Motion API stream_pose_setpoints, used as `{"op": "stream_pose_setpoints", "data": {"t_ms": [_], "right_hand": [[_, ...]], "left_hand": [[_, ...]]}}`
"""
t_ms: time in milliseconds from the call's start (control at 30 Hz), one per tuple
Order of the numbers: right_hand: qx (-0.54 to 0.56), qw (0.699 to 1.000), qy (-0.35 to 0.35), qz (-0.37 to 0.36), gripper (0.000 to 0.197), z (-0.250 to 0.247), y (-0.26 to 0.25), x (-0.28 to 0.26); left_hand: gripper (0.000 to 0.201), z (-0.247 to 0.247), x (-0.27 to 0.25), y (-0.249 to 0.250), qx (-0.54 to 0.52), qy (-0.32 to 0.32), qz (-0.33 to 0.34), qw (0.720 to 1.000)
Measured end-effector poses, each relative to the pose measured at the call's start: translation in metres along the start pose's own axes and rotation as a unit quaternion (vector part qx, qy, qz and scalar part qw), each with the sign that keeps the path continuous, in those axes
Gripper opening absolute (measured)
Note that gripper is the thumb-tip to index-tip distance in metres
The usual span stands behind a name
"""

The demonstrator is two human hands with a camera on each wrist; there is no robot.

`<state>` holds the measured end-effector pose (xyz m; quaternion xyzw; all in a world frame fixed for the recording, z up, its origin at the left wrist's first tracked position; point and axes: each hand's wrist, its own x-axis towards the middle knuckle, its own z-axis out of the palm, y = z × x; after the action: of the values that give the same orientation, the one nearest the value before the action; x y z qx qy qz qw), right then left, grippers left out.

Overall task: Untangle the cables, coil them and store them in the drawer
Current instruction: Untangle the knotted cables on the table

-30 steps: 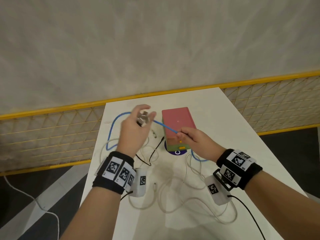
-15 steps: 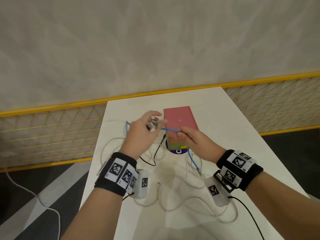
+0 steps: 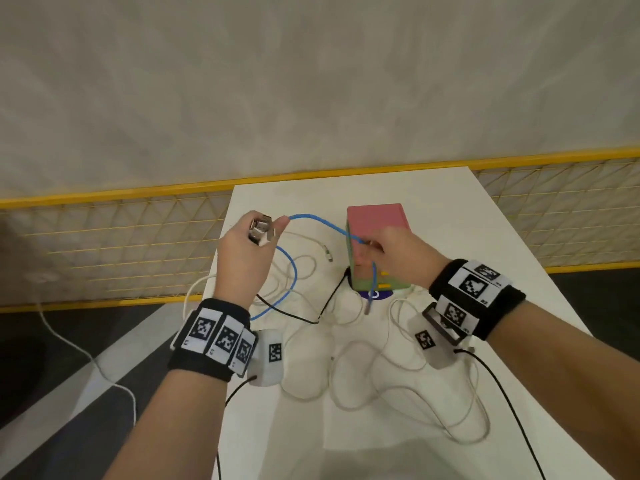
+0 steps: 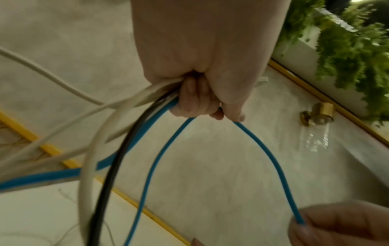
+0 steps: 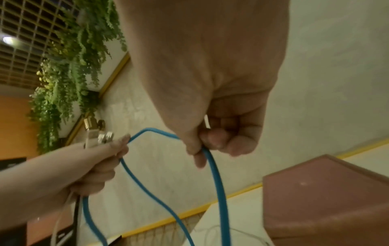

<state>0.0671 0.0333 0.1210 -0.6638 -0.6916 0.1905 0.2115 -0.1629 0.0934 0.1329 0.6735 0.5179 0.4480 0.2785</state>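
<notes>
Pinching the blue cable just short of its dangling tail, the right hand feeds loops to the left hand — fisted round bunched connector ends — where white strands risk snagging the coil.

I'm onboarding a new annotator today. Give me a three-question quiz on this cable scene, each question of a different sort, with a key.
1. True or false: the right hand pinches the blue cable.
2. Multiple choice: what does the left hand grip?
A. only the blue cable
B. a bundle of cable ends, blue, black and white
C. nothing
3. Fill in: the pink-topped drawer box stands on the white ____.

Key
1. True; the cable passes between its thumb and finger.
2. B; the left wrist view shows several cables running into the fist, and plugs stick out of its top.
3. table.
</notes>
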Motion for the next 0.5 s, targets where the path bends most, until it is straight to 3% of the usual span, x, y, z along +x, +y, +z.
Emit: {"op": "stream_pose_setpoints", "data": {"t_ms": [67,100,167,200,267,333,400,500], "right_hand": [[0.081,0.995,0.057,-0.004,0.017,-0.003,-0.006,0.019],[0.105,0.993,0.05,-0.003,0.031,-0.006,-0.01,0.025],[0.121,0.992,-0.02,0.015,0.06,-0.011,-0.012,0.031],[0.12,0.992,-0.04,0.018,0.063,-0.011,-0.009,0.03],[0.123,0.992,-0.042,0.002,0.048,-0.011,0.002,0.024],[0.066,0.996,-0.055,0.011,0.012,-0.007,0.019,0.009],[-0.019,0.993,-0.098,0.056,0.013,0.0,0.042,-0.011],[-0.077,0.966,-0.192,0.154,0.012,0.011,0.075,-0.047]], "left_hand": [[0.028,-0.002,-0.002,-0.003,-0.023,0.009,-0.024,0.999],[0.026,-0.002,-0.003,-0.005,-0.031,0.006,-0.028,0.999],[0.035,0.001,-0.008,-0.009,-0.044,-0.015,-0.036,0.998],[0.041,0.003,-0.011,-0.012,-0.052,-0.03,-0.037,0.997],[0.045,0.011,-0.016,-0.015,-0.06,-0.071,-0.03,0.995],[0.034,0.023,-0.022,-0.019,-0.059,-0.115,-0.028,0.991],[0.025,0.038,-0.03,-0.022,-0.07,-0.153,-0.04,0.985],[0.024,0.059,-0.04,-0.025,-0.07,-0.198,-0.046,0.977]]}}
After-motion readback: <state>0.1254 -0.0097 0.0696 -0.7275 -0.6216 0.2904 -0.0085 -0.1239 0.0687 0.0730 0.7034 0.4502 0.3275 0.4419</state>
